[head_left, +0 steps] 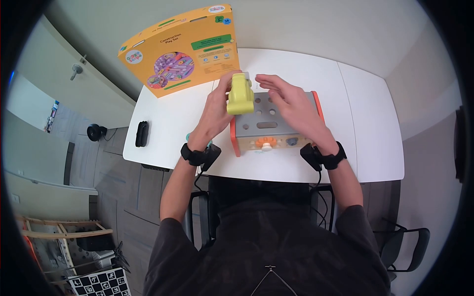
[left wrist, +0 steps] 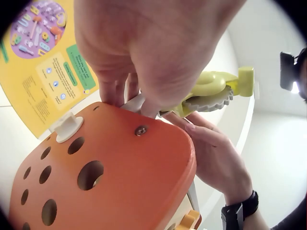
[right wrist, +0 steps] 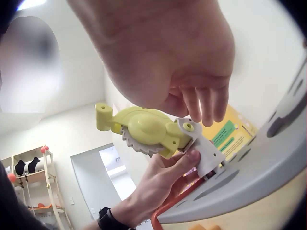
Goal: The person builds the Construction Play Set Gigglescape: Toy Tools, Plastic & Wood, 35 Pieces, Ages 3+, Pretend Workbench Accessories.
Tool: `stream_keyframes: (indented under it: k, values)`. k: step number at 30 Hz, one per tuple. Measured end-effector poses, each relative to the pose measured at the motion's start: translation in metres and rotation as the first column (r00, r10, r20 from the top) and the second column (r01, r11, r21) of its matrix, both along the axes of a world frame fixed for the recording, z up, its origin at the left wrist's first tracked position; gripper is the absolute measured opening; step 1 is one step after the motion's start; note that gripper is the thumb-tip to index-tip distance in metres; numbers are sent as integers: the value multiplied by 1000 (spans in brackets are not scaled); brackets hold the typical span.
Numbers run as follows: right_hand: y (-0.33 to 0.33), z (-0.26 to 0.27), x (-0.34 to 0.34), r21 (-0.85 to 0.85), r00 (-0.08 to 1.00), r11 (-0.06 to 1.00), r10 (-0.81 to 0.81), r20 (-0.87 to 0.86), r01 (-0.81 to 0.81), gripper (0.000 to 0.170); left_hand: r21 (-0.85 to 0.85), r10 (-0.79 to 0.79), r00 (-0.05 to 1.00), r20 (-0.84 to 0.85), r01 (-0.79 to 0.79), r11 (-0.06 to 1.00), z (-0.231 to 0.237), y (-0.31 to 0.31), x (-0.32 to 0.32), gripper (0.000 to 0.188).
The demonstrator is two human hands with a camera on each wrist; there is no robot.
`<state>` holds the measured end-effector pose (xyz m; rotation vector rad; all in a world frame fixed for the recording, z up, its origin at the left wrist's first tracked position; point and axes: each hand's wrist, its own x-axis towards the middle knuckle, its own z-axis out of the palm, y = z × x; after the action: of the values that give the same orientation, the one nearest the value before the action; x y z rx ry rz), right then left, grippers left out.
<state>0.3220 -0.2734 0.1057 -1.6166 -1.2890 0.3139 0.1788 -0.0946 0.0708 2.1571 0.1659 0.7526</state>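
A yellow-green toy circular saw point(head_left: 240, 98) with a grey toothed blade point(right wrist: 139, 143) is joined to a pale grey bracket point(right wrist: 207, 155). My left hand point(head_left: 216, 111) holds the bracket, thumb against its side in the right wrist view, low at the left edge of the toy workbench. The workbench has a grey top point(head_left: 281, 130) with holes and orange-red side panels point(left wrist: 139, 163). My right hand point(head_left: 298, 109) hovers over the workbench with extended fingers, close to the saw. In the right wrist view, its fingertips overlap the bracket's upper end.
A yellow play set box point(head_left: 207, 34) stands behind at the left of the white table point(head_left: 373, 138). Toward the table's left edge lies a black case point(head_left: 142, 134). An orange gear point(head_left: 265, 141) and a grey-blue knob point(head_left: 292, 141) sit on the workbench front. A white peg point(left wrist: 68, 127) protrudes from its side panel.
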Motion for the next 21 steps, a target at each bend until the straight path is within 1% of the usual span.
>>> stream_keyframes:
  k: [3, 6, 9, 12, 15, 16, 19, 21]
  values:
    - [9, 7, -5, -67, 998, 998, 15, 58, -11, 41, 12, -5, 1000, 1, 5, 1000, -6, 3, 0, 68]
    - [12, 6, -2, -49, 994, 999, 21, 105, -16, 44, 52, -2, 1000, 3, 2, 999, -10, 5, 1, 72]
    - [15, -3, 2, -15, 973, 1000, 28, 227, -25, 51, 85, -11, 999, 31, 9, 996, -16, 6, -1, 74]
    - [14, -12, 1, 69, 888, 997, -50, 457, 20, 59, 55, -21, 1000, 19, 20, 998, -18, 7, -2, 77]
    - [9, -1, -8, -23, 906, 998, -50, 420, 65, 65, 17, -37, 999, 4, 37, 999, -23, 6, -2, 79]
    - [11, -1, -7, -24, 906, 998, -49, 420, 65, 65, 17, -39, 999, 8, 39, 999, -22, 8, -1, 80]
    - [9, -4, -6, -26, 912, 998, -36, 408, 51, 64, -16, -20, 988, -156, 18, 1000, -7, 7, -6, 80]
    - [9, -3, -3, -19, 918, 999, -25, 395, 35, 62, -60, -104, 981, -163, 95, 994, 2, 15, -9, 77]
